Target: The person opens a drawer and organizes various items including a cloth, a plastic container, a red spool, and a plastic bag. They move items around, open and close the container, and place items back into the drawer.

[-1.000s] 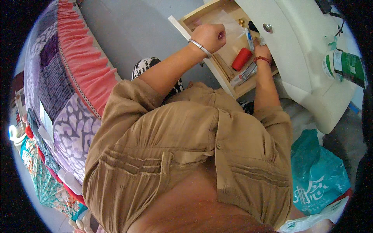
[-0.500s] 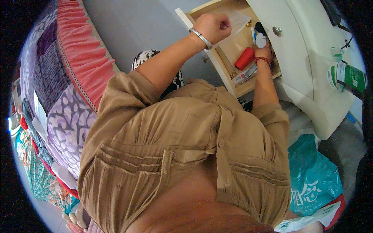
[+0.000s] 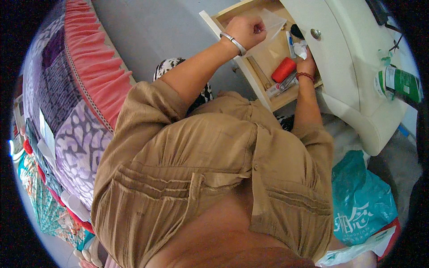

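Observation:
Above the front of an open wooden drawer (image 3: 245, 9), my left hand (image 3: 245, 35) is closed and pinches a clear plastic bag (image 3: 273, 30), which hangs over the drawer. My right hand (image 3: 307, 66) reaches inside at the drawer's right side. Its fingers are partly hidden, closed round a crumpled white wad (image 3: 301, 49). Left of that hand lies a red spool of thread (image 3: 284, 69). A blue and white tube (image 3: 291, 46) sits beside the wad, and a black round object (image 3: 296, 31) is farther back. Slim grey and white tools (image 3: 280, 86) lie at the drawer's near end.
The white cabinet (image 3: 339, 58) with a round knob (image 3: 316, 33) rises on the right. A green and white package (image 3: 400, 85) hangs beside it. Below lies a teal plastic bag (image 3: 362, 196). To the left is a bed with a pink ruffled edge (image 3: 96, 58).
My right hand has shifted slightly within the drawer, and the white wad has turned with it. More of the black round object shows. My left hand stays nearly still, with the clear bag hanging lower.

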### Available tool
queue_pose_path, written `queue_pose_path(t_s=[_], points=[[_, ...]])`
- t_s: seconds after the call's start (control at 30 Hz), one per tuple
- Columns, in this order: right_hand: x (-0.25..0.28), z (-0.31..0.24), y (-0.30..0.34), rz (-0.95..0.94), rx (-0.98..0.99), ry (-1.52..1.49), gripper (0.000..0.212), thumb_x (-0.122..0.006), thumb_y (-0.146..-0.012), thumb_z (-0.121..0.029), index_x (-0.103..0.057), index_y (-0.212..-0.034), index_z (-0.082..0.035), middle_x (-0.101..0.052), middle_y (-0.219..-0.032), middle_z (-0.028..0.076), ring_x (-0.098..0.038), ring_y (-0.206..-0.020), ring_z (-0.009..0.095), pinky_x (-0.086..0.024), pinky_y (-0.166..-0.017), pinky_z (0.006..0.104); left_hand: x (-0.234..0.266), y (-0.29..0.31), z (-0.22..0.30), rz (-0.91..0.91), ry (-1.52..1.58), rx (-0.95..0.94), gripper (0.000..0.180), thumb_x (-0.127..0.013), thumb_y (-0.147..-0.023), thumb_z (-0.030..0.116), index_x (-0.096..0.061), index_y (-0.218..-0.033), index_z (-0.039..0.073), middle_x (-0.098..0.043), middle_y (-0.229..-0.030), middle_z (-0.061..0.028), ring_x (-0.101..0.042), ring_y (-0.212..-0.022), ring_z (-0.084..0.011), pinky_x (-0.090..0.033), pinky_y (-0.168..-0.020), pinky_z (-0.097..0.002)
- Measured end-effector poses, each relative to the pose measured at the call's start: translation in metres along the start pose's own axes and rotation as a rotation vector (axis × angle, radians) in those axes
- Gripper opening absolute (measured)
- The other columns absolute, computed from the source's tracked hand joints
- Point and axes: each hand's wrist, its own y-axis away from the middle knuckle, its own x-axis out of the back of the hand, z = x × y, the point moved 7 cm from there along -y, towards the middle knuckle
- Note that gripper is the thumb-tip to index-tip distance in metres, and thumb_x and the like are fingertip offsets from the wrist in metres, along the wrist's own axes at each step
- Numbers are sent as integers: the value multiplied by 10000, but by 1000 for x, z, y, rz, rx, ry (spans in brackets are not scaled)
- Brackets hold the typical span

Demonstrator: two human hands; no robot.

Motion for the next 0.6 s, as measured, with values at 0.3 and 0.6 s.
queue_pose_path(t_s=[0.3, 0.6], points=[[12, -21, 21, -116, -174, -711, 461, -494, -609, -40, -450, -1067, -6, -500, -1020, 150, -484, -933, 222, -352, -814, 281, -3, -2, -17, 60, -73, 67, 168, -596, -631, 208, -561, -687, 54, -562, -618, -77, -548, -554, -177, -443, -545, -279], [65, -91, 54, -380, -507, -1847, 428, -442, -686, 16, -358, -1105, 3, -425, -1066, 136, -439, -974, 265, -385, -823, 376, -17, -3, -28, 26, 49, 159, 190, -631, -612, 223, -575, -667, 49, -567, -596, -56, -545, -519, -158, -446, -525, -272]])
